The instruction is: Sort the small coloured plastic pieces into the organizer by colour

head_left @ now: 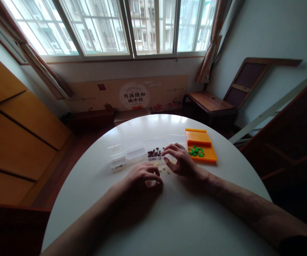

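Note:
My left hand (pixel 145 174) rests low over the white round table (pixel 185 217), fingers bent and a little apart, with nothing visible in them. Small pale yellow pieces (pixel 164 168) lie scattered on the tabletop just beyond its fingertips. My right hand (pixel 181 160) reaches over from the right, its thumb and fingers spread, nothing visible between them. Its fingertips are at the right end of a clear plastic box (pixel 150 157) holding small dark brown pieces (pixel 155 153); whether they touch it I cannot tell. The right hand partly hides the box and some yellow pieces.
Right of my right hand lies an orange tray (pixel 210 156) with small green pieces (pixel 196 151). Clear plastic boxes (pixel 135 153) with raised lids stand to the left. Beyond the table are a wooden chair (pixel 209 101) and a printed cardboard panel (pixel 111 92) below the window.

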Demonstrator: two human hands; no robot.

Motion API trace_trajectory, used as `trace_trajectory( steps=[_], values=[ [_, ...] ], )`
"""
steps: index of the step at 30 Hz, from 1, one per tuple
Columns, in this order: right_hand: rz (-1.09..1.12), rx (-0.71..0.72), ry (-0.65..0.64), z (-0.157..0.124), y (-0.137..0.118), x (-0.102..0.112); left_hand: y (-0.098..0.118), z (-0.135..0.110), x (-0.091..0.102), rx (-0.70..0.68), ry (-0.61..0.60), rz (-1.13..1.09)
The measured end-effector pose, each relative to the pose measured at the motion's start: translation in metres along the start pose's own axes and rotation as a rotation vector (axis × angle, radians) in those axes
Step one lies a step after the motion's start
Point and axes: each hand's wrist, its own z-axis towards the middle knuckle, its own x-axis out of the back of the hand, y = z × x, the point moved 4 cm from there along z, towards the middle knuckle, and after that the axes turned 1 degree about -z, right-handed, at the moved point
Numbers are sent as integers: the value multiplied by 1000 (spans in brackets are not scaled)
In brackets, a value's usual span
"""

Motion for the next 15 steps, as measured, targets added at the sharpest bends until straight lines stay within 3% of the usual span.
trace_trajectory(
  steps=[4,9,12,15],
  values=[
    [-116,8,-62,-2,1,-9,0,3,8,45,154,46],
    [-116,18,-105,-1,6,-12,-17,7,31,284,425,181],
    [-102,55,-146,4,11,-7,-29,12,38,389,399,228],
    [-82,114,-207,14,15,-1,-36,16,39,384,329,287]
  ],
)
